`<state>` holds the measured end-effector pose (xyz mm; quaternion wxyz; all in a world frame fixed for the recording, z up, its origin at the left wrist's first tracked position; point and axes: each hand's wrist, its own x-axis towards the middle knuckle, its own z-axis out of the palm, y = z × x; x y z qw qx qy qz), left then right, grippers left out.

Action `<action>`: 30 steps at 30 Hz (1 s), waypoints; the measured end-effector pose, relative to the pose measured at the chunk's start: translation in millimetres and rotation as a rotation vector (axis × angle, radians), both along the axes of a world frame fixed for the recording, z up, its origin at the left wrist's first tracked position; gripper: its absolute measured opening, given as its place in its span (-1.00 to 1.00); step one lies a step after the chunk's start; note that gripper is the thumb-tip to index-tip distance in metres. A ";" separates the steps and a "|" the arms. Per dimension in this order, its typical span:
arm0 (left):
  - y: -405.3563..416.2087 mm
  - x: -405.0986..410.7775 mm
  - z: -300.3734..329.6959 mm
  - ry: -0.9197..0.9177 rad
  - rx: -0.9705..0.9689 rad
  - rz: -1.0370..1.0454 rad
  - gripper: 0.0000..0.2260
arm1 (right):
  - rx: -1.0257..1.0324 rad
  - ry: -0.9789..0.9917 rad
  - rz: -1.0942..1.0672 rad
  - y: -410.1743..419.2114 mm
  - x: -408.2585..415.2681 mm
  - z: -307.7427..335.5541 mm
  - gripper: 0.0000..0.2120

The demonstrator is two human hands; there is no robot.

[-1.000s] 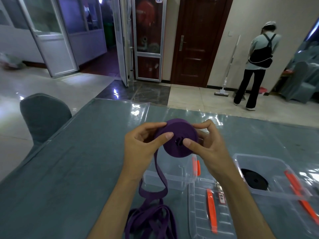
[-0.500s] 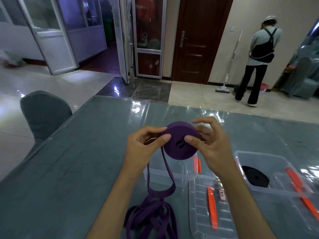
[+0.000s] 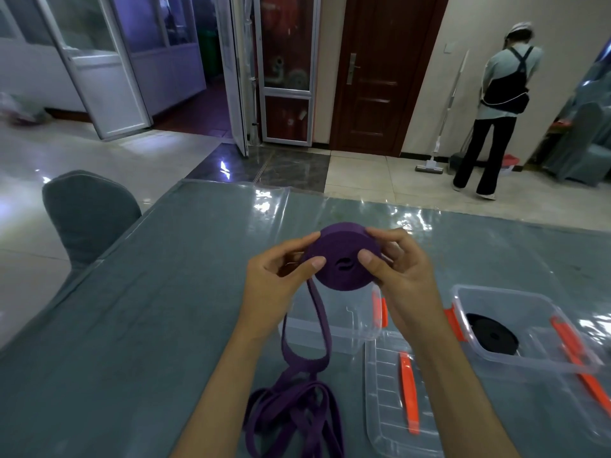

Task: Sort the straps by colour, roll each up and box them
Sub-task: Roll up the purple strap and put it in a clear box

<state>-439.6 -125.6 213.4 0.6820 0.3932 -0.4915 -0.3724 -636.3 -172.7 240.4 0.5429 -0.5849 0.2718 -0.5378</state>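
Fingers of the left hand (image 3: 271,279) and right hand (image 3: 401,276) pinch a purple roll (image 3: 344,259) held above the bench (image 3: 148,309), its loose tail (image 3: 297,401) heaped below. Under it sits a clear box (image 3: 334,325); a lid (image 3: 393,408) lies nearer. Right, another box (image 3: 542,352) holds a black roll (image 3: 492,335); no writing is legible.

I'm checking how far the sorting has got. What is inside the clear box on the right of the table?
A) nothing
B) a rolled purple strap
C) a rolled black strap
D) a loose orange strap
C: a rolled black strap lies flat on the bottom of the right-hand clear box, while the purple roll is held above the table in both hands.
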 end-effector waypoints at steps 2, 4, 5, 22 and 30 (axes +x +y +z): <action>0.9 3.4 -4.2 0.022 0.009 0.079 -0.72 | 0.036 0.071 0.047 -0.9 -2.5 -1.9 -0.80; 2.5 3.3 -6.4 0.045 0.006 0.102 -0.76 | 0.046 0.147 0.049 -2.4 -5.4 -1.1 -0.76; 3.1 2.2 -6.6 0.056 -0.008 0.100 -0.78 | 0.050 0.141 0.043 -3.0 -5.2 -0.2 -0.76; 0.4 17.9 -6.9 -0.043 0.058 -0.088 -0.67 | -0.048 0.149 -0.018 3.7 -2.0 -12.5 -0.81; 6.4 5.5 -12.6 -0.106 0.065 0.080 -0.70 | 0.044 0.285 0.099 -2.1 -13.2 -4.9 -0.79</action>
